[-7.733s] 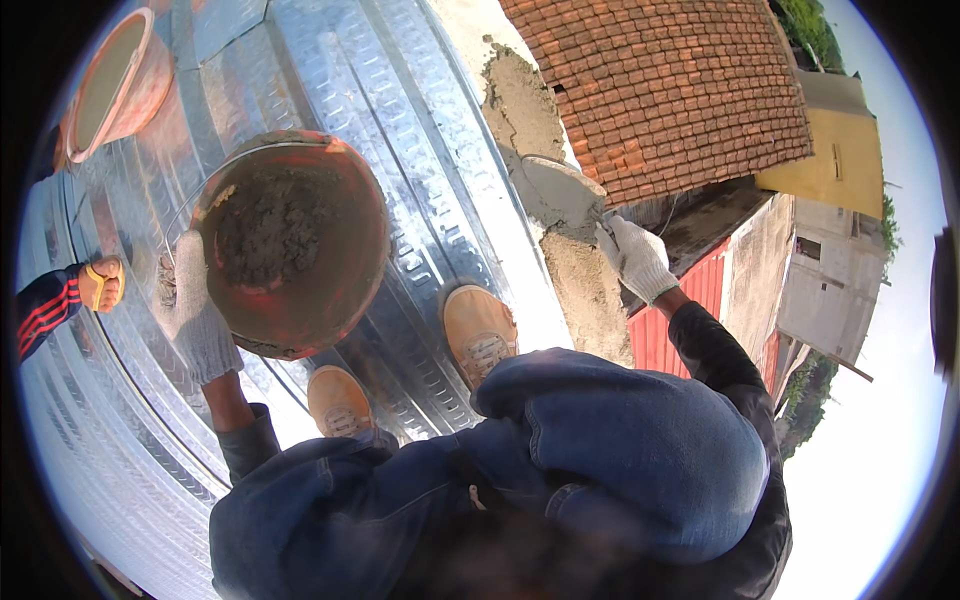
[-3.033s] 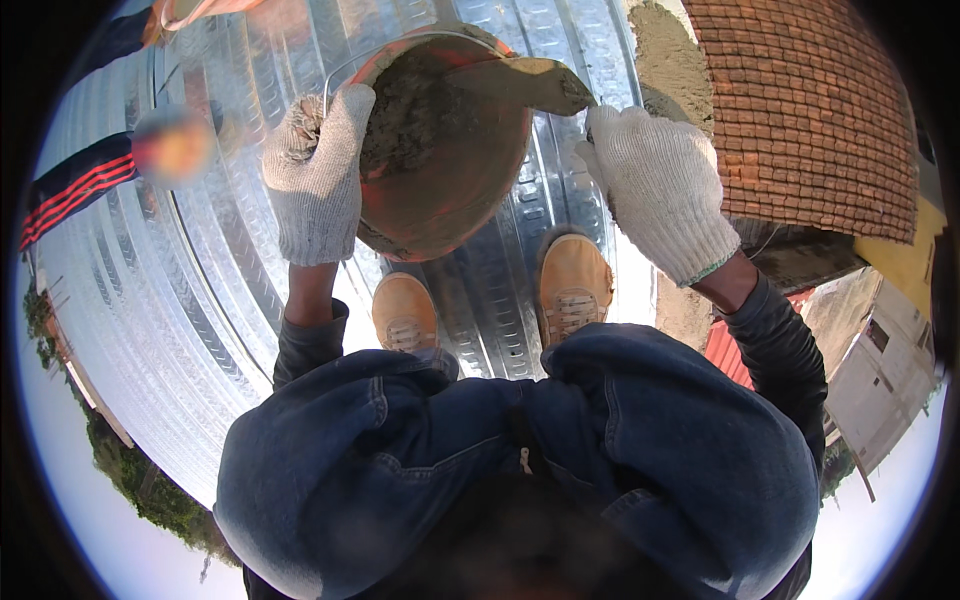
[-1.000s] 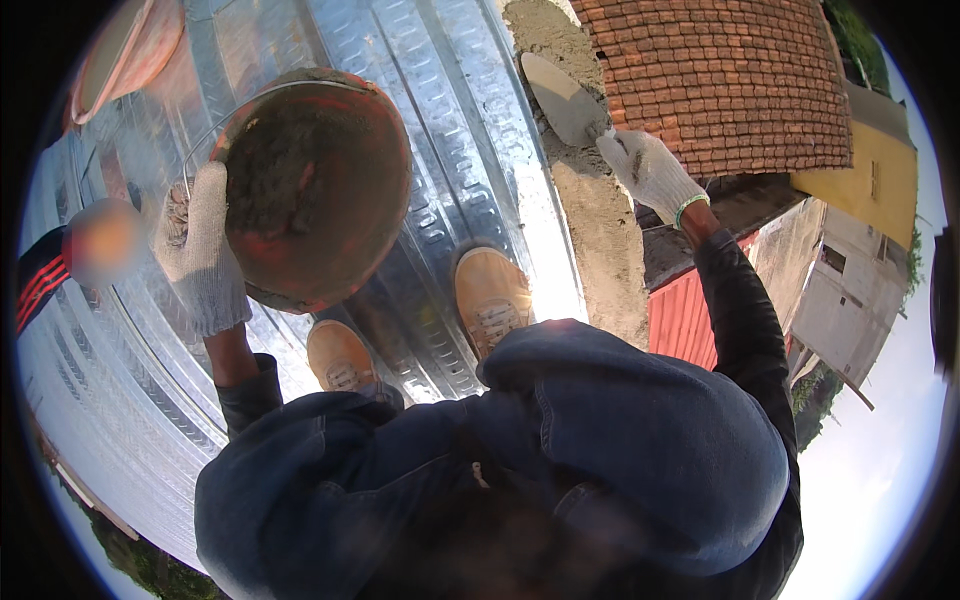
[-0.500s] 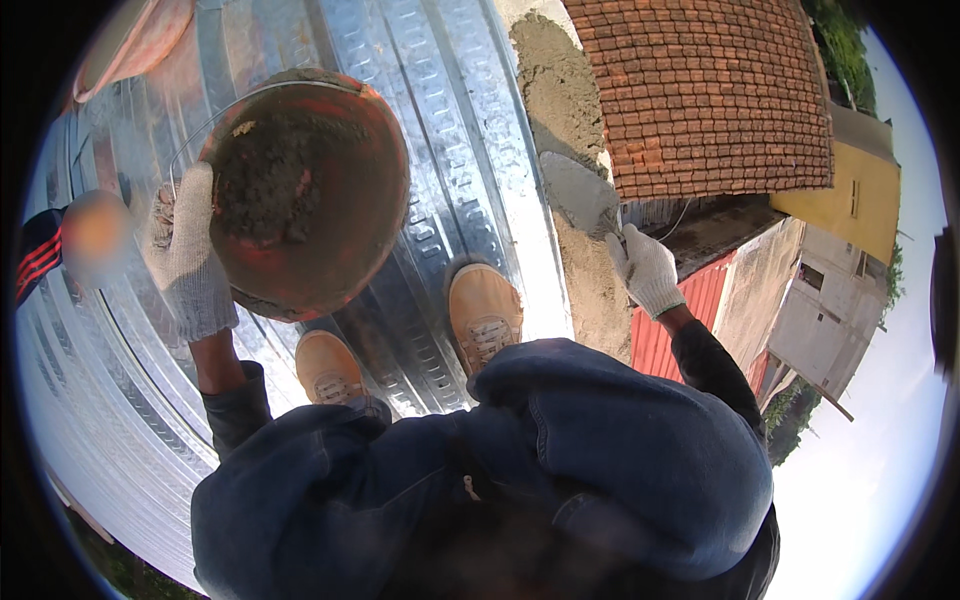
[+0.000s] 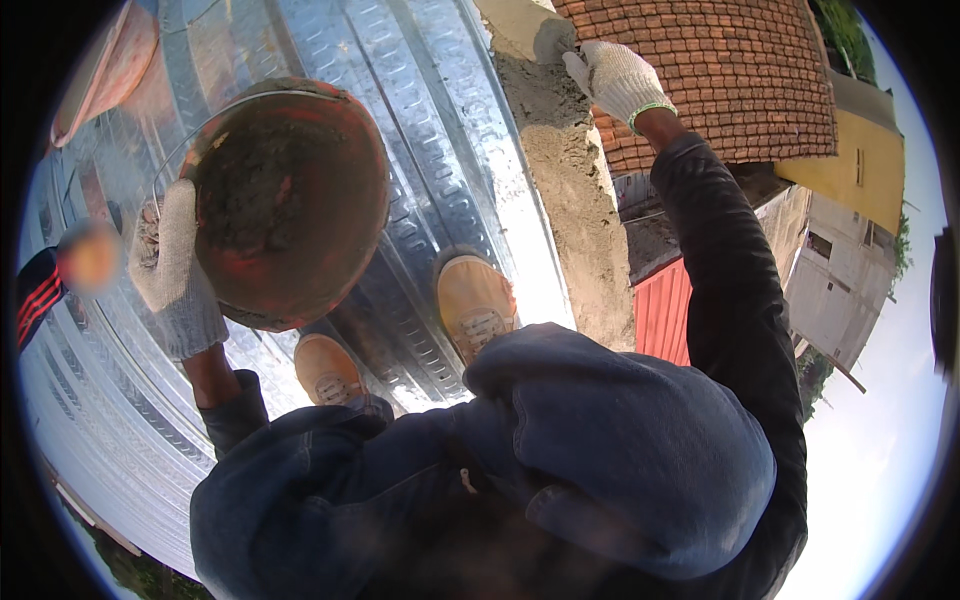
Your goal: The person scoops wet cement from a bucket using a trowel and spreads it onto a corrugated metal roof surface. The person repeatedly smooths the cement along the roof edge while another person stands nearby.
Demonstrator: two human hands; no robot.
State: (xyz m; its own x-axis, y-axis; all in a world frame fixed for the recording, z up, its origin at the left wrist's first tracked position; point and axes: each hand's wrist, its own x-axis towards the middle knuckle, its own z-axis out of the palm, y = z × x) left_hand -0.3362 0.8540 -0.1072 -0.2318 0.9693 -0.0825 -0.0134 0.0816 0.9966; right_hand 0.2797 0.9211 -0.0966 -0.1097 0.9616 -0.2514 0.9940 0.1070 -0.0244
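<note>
My left hand (image 5: pixel 180 275), in a pale knit glove, grips the left rim of a round, reddish mortar bucket (image 5: pixel 345 180). The bucket tilts, showing wet grey mortar (image 5: pixel 240 190) inside; a thin wire handle runs along its far-left edge. My right hand (image 5: pixel 622 82), gloved too, reaches far out and closes around a trowel, whose handle the glove hides. The trowel's grey blade (image 5: pixel 553 42) lies against the top of a narrow wall (image 5: pixel 580 240) on my right. Rough mortar (image 5: pixel 545 100) covers that ledge just nearer than the blade.
Ribbed shiny metal sheets (image 5: pixel 430 120) lie under my shoes (image 5: pixel 475 305). A reddish tub (image 5: pixel 110 75) stands far left. Another person's striped dark sleeve (image 5: pixel 38 295) shows at the left. Beyond the wall are a tiled roof (image 5: pixel 710 80), a red corrugated panel (image 5: pixel 662 315) and a drop.
My right hand has moved the trowel farther away along the wall top, and the mortar beneath looks more spread. The bucket and my left hand have shifted slightly left and nearer.
</note>
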